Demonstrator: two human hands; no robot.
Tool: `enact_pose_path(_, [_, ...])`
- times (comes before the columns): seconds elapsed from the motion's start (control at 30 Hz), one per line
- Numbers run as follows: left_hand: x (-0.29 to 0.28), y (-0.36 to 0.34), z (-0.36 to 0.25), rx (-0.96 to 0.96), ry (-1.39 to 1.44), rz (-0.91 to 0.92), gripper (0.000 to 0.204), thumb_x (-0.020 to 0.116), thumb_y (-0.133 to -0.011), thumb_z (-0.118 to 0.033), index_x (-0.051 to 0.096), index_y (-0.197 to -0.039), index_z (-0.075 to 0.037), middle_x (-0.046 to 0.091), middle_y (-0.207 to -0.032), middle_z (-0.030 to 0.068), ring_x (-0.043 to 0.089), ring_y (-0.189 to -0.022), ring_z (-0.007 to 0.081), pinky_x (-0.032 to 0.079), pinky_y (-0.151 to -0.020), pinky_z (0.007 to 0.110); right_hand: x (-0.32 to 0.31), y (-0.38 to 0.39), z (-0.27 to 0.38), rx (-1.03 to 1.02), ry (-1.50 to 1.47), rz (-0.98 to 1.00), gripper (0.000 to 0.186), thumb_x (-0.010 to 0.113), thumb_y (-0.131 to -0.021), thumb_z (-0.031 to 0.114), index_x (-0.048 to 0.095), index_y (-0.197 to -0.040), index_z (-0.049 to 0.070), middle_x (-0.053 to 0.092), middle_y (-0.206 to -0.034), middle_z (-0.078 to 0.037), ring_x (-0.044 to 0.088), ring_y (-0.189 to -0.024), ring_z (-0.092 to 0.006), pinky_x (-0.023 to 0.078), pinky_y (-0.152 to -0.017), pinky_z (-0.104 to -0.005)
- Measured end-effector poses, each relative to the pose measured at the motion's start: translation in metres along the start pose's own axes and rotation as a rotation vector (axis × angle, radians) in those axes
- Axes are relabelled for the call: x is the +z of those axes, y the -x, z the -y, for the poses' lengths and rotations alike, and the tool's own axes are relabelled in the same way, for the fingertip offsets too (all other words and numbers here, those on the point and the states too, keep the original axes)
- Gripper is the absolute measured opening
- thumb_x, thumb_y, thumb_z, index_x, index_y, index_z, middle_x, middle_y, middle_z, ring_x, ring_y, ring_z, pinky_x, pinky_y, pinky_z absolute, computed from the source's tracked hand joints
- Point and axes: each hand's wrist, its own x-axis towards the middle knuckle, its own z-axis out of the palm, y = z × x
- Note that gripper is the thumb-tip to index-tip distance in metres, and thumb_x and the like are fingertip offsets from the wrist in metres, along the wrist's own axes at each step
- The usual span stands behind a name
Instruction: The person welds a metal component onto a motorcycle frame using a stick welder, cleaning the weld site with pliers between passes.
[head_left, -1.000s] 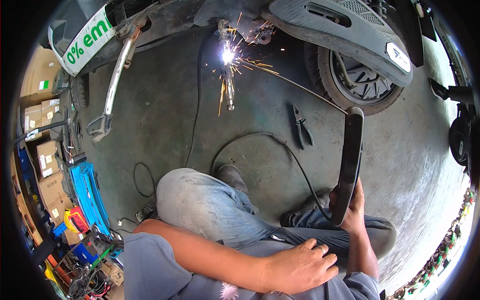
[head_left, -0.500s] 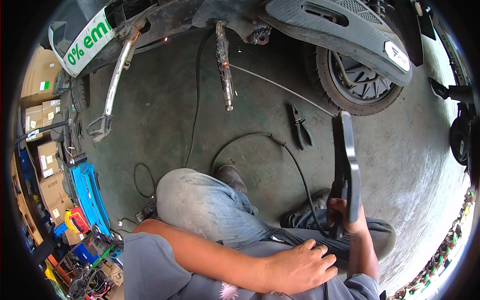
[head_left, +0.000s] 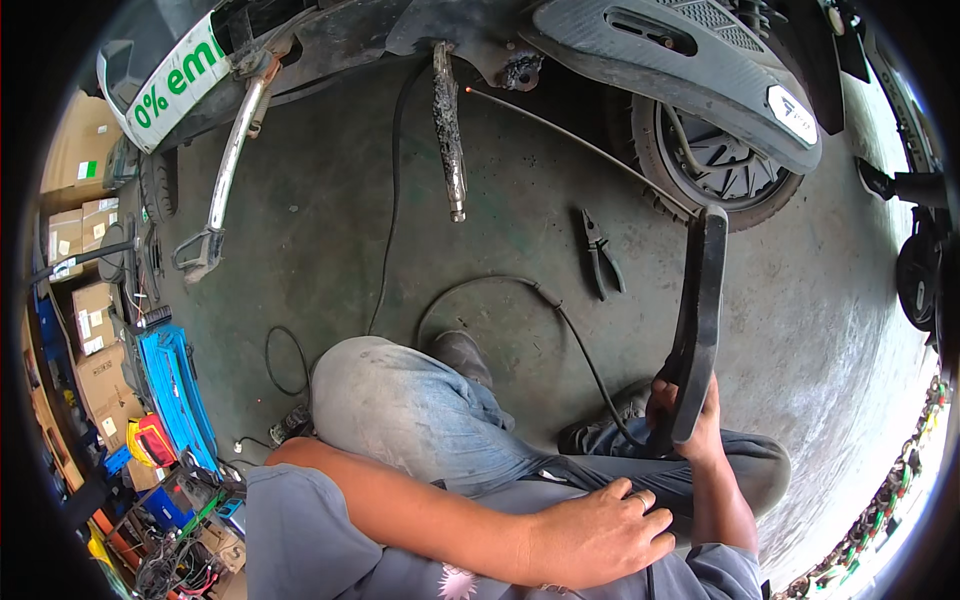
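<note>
My right hand [head_left: 706,428] grips the handle of a black handheld welder [head_left: 699,310], held upright over my bent leg. A thin welding rod [head_left: 590,145] runs from its top toward the far left, its tip glowing orange. That tip hovers just right of a metal bar [head_left: 449,140], apart from it. The bar hangs from the underside of a scooter [head_left: 620,45], its upper part crusted black and its lower end shiny. Across my lap lies my left hand [head_left: 605,535], a ring on one finger, its fingers loosely stretched and nothing visible in it.
Pliers [head_left: 600,255] lie on the floor left of the welder. A black cable [head_left: 570,320] loops from the welder across the floor. The scooter's kickstand [head_left: 230,165] hangs at far left, its wheel [head_left: 725,165] at far right. Cardboard boxes [head_left: 105,380] and blue folded material [head_left: 178,385] line the left.
The rod's tip has come off the bar, upward and to the right; the sparks are gone. My right hand has turned and raised the welder slightly. My left hand stays put.
</note>
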Motion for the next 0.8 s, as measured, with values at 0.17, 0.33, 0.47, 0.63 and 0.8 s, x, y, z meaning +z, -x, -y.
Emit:
enact_pose_path(0.17, [0.000,0.002,0.000,-0.001,0.024,0.018,0.016,0.057,-0.080,-0.014,0.059,-0.090,-0.001,0.057,-0.090,0.0135,0.061,-0.087,0.0263,0.047,-0.070,0.038,0.009,-0.001,0.001,0.048,-0.027,0.018,0.038,0.065,-0.087,0.006,0.042,-0.117,0.005,0.052,-0.070,-0.002,0.055,-0.051,-0.0105,0.045,-0.044,-0.0243])
enact_pose_path(0.33, [0.005,0.000,0.000,0.023,0.021,0.024,0.016,0.057,-0.080,-0.014,0.059,-0.090,-0.001,0.057,-0.090,0.0132,0.061,-0.088,0.0263,0.047,-0.070,0.038,0.010,0.003,-0.001,0.053,-0.042,0.003,0.039,0.065,-0.087,0.007,0.043,-0.118,0.006,0.052,-0.071,0.000,0.053,-0.054,-0.0082,0.044,-0.045,-0.0239])
enact_pose_path(0.47, [0.005,-0.014,0.001,0.036,0.034,0.050,0.015,0.057,-0.080,-0.014,0.059,-0.089,-0.002,0.057,-0.090,0.0130,0.061,-0.088,0.0261,0.047,-0.070,0.038,-0.004,0.005,-0.001,0.058,-0.032,-0.004,0.039,0.065,-0.086,0.006,0.043,-0.118,0.005,0.051,-0.071,0.000,0.052,-0.057,-0.0067,0.044,-0.046,-0.0237])
enact_pose_path(0.63, [-0.003,-0.013,0.002,-0.015,-0.008,-0.006,0.014,0.056,-0.080,-0.014,0.058,-0.089,-0.003,0.057,-0.089,0.0123,0.061,-0.087,0.0260,0.047,-0.068,0.037,-0.010,-0.002,0.005,0.296,-0.147,0.069,0.031,0.066,-0.085,0.007,0.047,-0.110,0.003,0.052,-0.070,-0.002,0.053,-0.053,-0.0123,0.044,-0.044,-0.0257])
enact_pose_path(0.8, [0.024,-0.002,-0.003,-0.055,-0.051,-0.186,0.021,0.057,-0.079,-0.024,0.061,-0.083,-0.004,0.061,-0.083,0.0130,0.064,-0.081,0.0272,0.050,-0.069,0.045,-0.003,0.012,-0.011,-0.164,0.183,0.012,0.048,0.063,-0.088,0.012,0.037,-0.125,-0.002,0.056,-0.092,-0.008,0.057,-0.070,-0.0165,0.050,-0.060,-0.0295])
